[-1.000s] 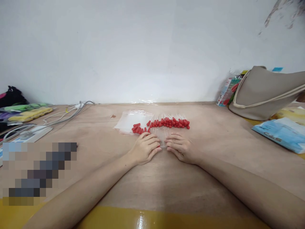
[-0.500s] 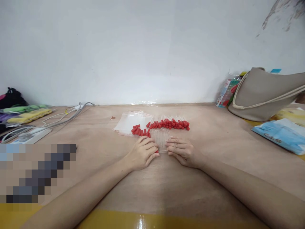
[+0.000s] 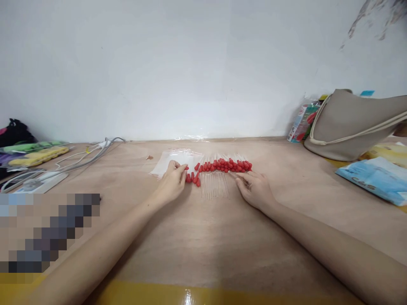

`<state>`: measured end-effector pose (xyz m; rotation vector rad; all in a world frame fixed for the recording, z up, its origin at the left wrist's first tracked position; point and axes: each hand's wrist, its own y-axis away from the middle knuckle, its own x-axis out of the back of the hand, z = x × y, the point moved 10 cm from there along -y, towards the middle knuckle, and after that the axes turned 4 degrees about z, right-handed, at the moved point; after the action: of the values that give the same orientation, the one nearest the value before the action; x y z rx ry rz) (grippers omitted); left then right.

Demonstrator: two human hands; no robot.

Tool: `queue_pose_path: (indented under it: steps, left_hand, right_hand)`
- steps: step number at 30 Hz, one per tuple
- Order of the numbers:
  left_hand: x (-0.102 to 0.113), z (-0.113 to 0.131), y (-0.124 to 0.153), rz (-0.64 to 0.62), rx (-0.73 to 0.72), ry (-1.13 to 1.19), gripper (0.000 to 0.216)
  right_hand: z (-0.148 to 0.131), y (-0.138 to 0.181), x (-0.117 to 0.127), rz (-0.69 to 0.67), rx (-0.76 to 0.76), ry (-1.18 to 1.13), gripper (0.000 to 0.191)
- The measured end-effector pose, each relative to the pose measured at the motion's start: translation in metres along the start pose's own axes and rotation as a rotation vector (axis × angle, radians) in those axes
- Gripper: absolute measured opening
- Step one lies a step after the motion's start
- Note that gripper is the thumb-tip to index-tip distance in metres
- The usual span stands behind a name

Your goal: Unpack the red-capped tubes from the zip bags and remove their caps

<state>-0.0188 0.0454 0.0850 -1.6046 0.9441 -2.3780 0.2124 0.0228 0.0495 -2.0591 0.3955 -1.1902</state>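
Note:
My left hand (image 3: 173, 180) is closed in a pinch on a red rubber bulb (image 3: 186, 168), above the edge of the clear plastic bags. Just right of it, several loose red bulbs (image 3: 192, 178) lie on the table. Thin clear tubes (image 3: 214, 185) rest side by side in a row between my hands. My right hand (image 3: 254, 188) is closed at the row's upper right, its fingertips pinching what looks like one thin clear tube (image 3: 233, 173). Behind the row lies a pile of droppers with red bulbs (image 3: 227, 164), their clear stems pointing to the wall.
Flat clear bags (image 3: 162, 163) lie at the back, left of the droppers. A power strip (image 3: 41, 182) with cables and yellow packs (image 3: 40, 156) are at far left. To the right are a grey bag (image 3: 352, 125), a bottle (image 3: 302, 123) and a blue packet (image 3: 375, 180).
My hands have parted from the near end of the tube row. The left moved up and left to the loose bulbs; the right moved up and right. The crosswise tube there is gone.

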Motion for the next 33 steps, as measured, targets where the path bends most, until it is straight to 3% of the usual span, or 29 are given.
queue_pose_path:
  steps: [8,16,25,29,33]
  left_hand:
    - [-0.033,-0.01,-0.025,-0.221,0.099,-0.278,0.023]
    - [-0.038,-0.012,-0.046,-0.24,0.115,-0.371,0.029]
    - [-0.074,-0.026,-0.068,-0.383,0.238,-0.399,0.033]
    - [-0.065,-0.026,-0.071,-0.318,0.251,-0.395,0.027]
    - [-0.036,-0.02,-0.068,-0.154,0.23,-0.38,0.026]
  right_hand:
    - [0.007,-0.002,-0.009,-0.118,-0.117,0.045,0.016]
    - [-0.008,-0.002,-0.017,-0.163,-0.034,0.008,0.02]
    - [-0.025,-0.001,-0.018,-0.213,0.097,-0.03,0.018]
    - [-0.023,-0.001,-0.019,-0.23,0.085,-0.082,0.019]
    - [-0.028,0.0,-0.021,-0.247,0.133,-0.157,0.02]
